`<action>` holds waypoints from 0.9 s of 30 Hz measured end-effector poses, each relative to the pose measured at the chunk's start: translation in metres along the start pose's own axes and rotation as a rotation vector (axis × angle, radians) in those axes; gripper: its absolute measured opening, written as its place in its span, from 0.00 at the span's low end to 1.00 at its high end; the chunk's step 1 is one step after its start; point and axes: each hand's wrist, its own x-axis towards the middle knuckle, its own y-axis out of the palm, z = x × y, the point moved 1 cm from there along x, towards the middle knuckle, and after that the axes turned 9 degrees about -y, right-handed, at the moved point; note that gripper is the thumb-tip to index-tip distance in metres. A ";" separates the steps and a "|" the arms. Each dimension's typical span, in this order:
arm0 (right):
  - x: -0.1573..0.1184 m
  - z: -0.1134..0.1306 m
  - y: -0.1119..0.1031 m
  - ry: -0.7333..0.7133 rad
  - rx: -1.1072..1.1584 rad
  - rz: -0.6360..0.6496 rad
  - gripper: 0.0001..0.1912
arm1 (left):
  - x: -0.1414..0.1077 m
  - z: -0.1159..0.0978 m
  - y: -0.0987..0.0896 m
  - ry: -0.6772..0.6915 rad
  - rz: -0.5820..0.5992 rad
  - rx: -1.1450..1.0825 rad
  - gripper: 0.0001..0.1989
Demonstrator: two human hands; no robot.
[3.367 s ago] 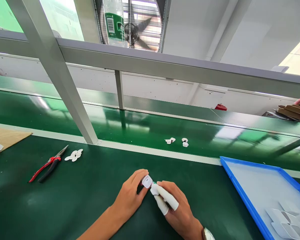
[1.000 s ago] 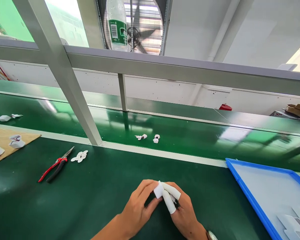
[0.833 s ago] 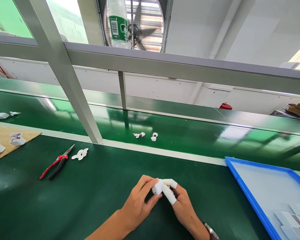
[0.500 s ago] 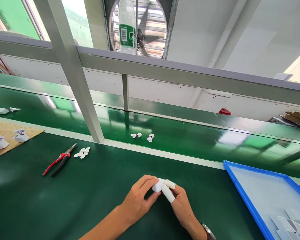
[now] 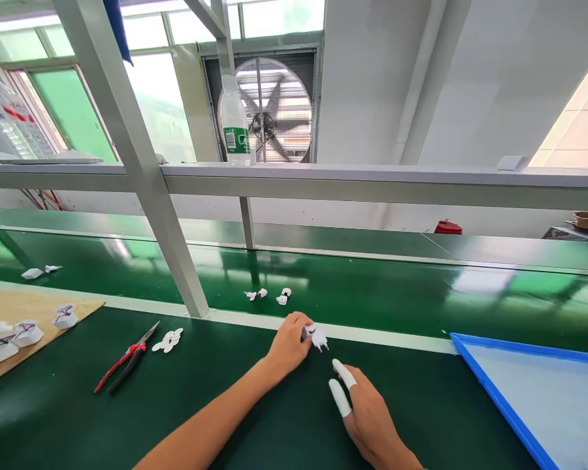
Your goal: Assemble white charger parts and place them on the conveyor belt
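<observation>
My left hand (image 5: 290, 346) reaches out near the white strip at the table's far edge. Its fingers are closed on a small white plastic piece (image 5: 318, 339) with thin prongs and a dark part beside the fingertips; the fingers hide some of it. Closer to me, my right hand (image 5: 367, 408) is empty, thumb and forefinger apart. Both of those fingers wear white finger cots (image 5: 340, 397). Beyond the strip, small white pieces (image 5: 283, 296) lie on the green belt.
Red-and-black long-nose pliers (image 5: 127, 359) lie left, beside flat white pieces (image 5: 168, 340). A brown board (image 5: 34, 301) at far left bears white housings with wires. A blue-rimmed tray (image 5: 502, 408) is at right. A slanted metal post (image 5: 149, 189) rises from the table edge.
The hands have parted. My left hand has moved forward toward the belt with the white piece, while my right hand has let go and opened. The camera view has tilted up and levelled.
</observation>
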 end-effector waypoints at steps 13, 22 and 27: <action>-0.027 -0.024 0.032 -0.261 -0.120 0.042 0.18 | 0.089 0.049 -0.001 -0.214 0.051 0.337 0.40; -0.021 -0.011 0.036 0.081 -0.106 0.516 0.06 | 0.087 0.127 -0.073 -0.617 -0.021 0.447 0.24; -0.012 -0.007 0.030 0.107 -0.054 0.427 0.10 | 0.087 0.127 -0.082 -0.613 -0.070 0.446 0.17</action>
